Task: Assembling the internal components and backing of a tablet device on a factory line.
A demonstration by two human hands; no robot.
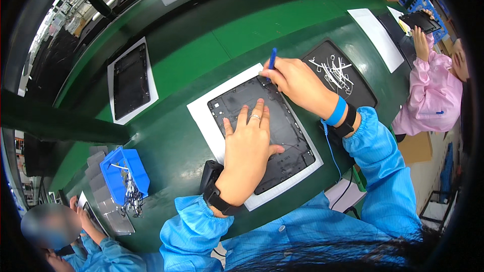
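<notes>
A black tablet housing (282, 163) lies on white paper (201, 116) in front of me. My left hand (247, 148) rests flat on the housing with its fingers spread, holding nothing. My right hand (297, 80) is at the housing's far edge, its fingers pinched round a slim blue pen-like tool (273, 58). The tool stands nearly upright, and its lower end is at the housing's far corner. Fingers partly hide that tip, so its exact contact cannot be seen.
Right of my hands lies a black tray (360, 90) with several white strips (333, 73). Another black housing (131, 78) sits on paper at left. A blue bin (143, 163) holds thin parts. Co-workers sit at right in a pink sleeve (428, 88) and at lower left.
</notes>
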